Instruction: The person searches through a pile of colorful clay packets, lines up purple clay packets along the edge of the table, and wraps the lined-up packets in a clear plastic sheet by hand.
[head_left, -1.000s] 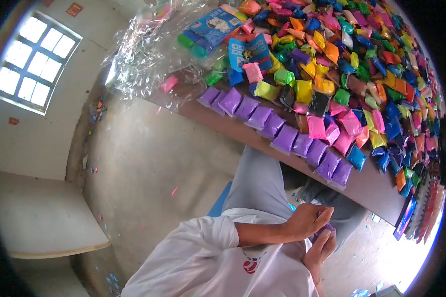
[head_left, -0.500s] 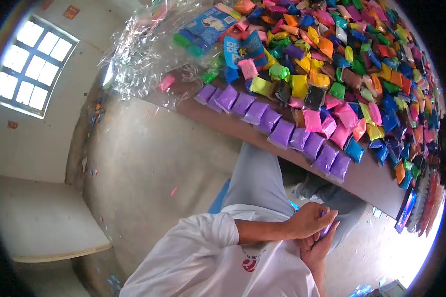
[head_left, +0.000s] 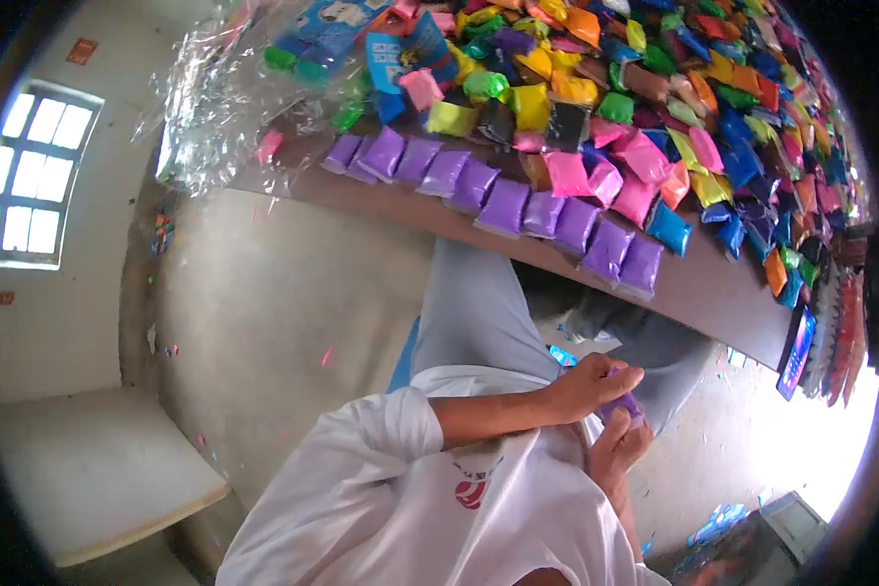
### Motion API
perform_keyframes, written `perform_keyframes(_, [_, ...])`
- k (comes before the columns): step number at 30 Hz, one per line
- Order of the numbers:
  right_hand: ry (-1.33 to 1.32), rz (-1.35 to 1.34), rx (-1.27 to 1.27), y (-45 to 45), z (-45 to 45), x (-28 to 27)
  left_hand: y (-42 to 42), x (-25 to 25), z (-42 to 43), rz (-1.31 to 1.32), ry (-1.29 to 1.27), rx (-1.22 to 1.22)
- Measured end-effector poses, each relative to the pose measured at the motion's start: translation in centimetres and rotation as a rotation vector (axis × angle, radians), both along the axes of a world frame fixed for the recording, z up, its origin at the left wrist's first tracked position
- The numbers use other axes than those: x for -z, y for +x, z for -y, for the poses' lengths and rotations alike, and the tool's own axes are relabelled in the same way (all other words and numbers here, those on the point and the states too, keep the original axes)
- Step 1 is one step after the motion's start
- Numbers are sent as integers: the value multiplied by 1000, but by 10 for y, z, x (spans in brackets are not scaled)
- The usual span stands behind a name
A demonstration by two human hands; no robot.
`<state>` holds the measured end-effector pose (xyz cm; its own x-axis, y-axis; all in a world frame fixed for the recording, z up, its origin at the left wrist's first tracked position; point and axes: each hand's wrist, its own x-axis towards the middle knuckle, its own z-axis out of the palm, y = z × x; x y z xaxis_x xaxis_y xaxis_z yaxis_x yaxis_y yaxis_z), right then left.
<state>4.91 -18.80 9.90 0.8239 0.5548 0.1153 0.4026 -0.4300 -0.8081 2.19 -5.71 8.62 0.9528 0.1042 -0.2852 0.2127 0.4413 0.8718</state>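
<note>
A small purple packet (head_left: 623, 401) is held between my two hands above my lap. My left hand (head_left: 588, 387) closes on its upper end, fingers curled. Lower down, my right hand (head_left: 622, 444) pinches the other end with the thumb on top. Part of the packet is covered by the fingers. Beyond my knees, a row of several purple packets (head_left: 504, 207) lies along the near edge of the brown table (head_left: 400, 207). These packets are plump, with clear plastic margins.
A large heap of multicoloured packets (head_left: 645, 151) covers much of the table. Crumpled clear plastic (head_left: 205, 107) lies at its left end, beside a blue printed package (head_left: 337, 24). A phone (head_left: 798, 352) rests at the right edge. A grey bin-like box (head_left: 791, 532) stands at lower right.
The view has shifted, so the table and row sit further up and left. My hands have drawn slightly apart, and more of the purple packet shows between them.
</note>
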Motion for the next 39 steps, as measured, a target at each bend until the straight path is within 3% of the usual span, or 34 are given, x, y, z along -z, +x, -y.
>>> perform_keyframes(13, [48, 208, -20, 5, -6, -2, -2, 2, -7, -61, 103, -1])
perform_keyframes(15, [81, 104, -87, 6, -1, 0, -4, 0, -4, 65, 228, -98])
perform_keyframes(16, [61, 147, -92, 7, 0, 0, -6, 1, -10, -20, 141, -1])
perform_keyframes(23, [91, 94, -81, 4, -2, -7, -8, 6, -8, -99, 97, 14])
perform_keyframes(28, [138, -59, 72, -1, -8, -18, -7, 4, -4, -92, 146, -68])
perform_keyframes(32, [143, -27, 65, 0, -4, -7, -8, 7, -8, -78, 265, -68])
perform_keyframes(34, [103, -347, 121, -1, -5, -12, -9, 10, -8, -66, 300, -74])
perform_keyframes(39, [163, -307, 113, 0, -7, -5, -9, 9, -7, -136, 277, -101])
